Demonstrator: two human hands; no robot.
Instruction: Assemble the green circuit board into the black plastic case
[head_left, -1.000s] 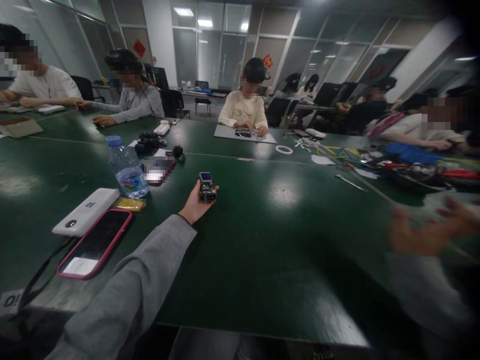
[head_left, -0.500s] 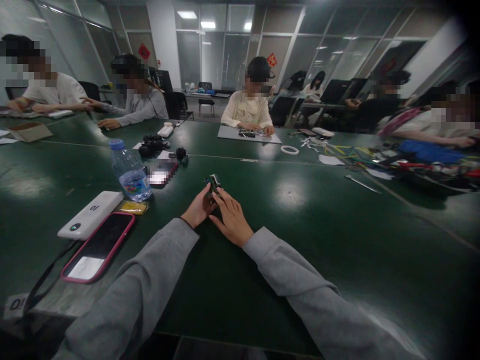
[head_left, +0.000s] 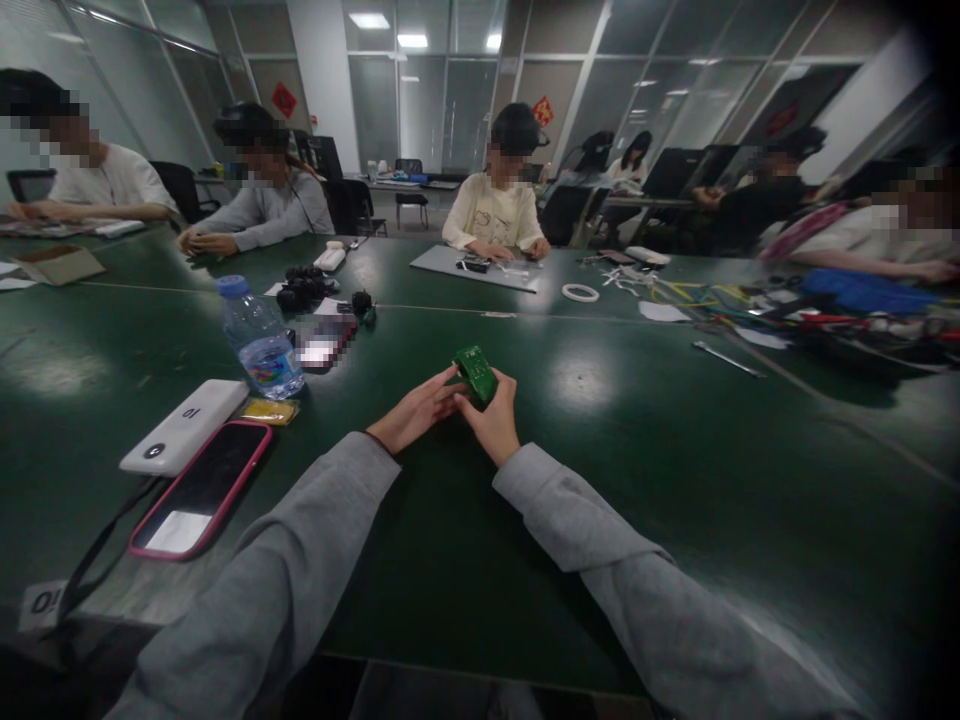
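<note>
A small green circuit board [head_left: 477,376] is held up at a tilt over the dark green table [head_left: 570,480], its flat soldered face towards me. My right hand [head_left: 498,424] grips it, with the thumb on the near side and the fingers round the right edge. Just left of the board, my left hand [head_left: 417,412] has its fingers stretched out, the tips close to the board's left edge. Whether those fingertips touch it, I cannot tell.
To the left are a water bottle [head_left: 259,345], a white power bank [head_left: 184,428], a pink-edged phone [head_left: 202,490] and a yellow packet [head_left: 268,411]. A tape roll [head_left: 580,292], a metal tool [head_left: 727,359] and tangled wires [head_left: 697,305] lie right. Several people sit around.
The circuit board has moved right and turned, showing its green flat face. My right hand now grips it from the right, and my left hand's fingers have straightened.
</note>
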